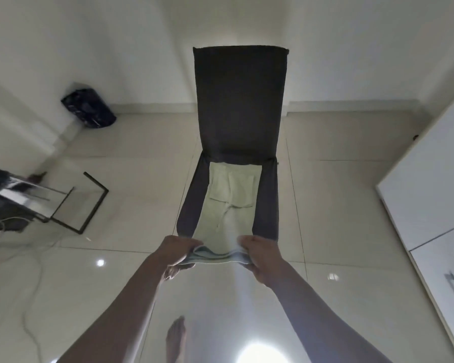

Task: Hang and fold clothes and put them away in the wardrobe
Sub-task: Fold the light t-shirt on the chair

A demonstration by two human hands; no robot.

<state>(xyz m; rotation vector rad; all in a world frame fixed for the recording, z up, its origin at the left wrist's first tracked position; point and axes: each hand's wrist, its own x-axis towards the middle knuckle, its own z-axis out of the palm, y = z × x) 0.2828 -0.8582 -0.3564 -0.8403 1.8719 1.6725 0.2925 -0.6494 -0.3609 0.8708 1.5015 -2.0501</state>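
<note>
Here: pale green shorts (228, 203) lie flat on the seat of a dark chair (240, 100), waistband at the far end, near edge hanging just off the seat front. Left hand (178, 254) pinches the near left corner, fingers curled round the layered hem; right hand (261, 255) clamps the near right corner the same way. Both arms extended, cloth taut between the hands. Layers visible at the near edge, so the garment looks already doubled once.

Judged step: folding on the seat, probably bringing the near edge up toward the waistband.

To do it well:
- keep both corners level so the fold line runs square across
- lift only slightly; dragging would ruck the cloth lying on the seat
- lay the hem just short of the waistband, then smooth outward from the middle
- keep the stacked layers pinched together until they land, or they will slip apart

White wardrobe (430, 184) stands at right, doors closed, handle near. Dark bag (88, 108) on the floor far left; black metal frame (79, 203) at left; a bare foot (176, 336) near.
</note>
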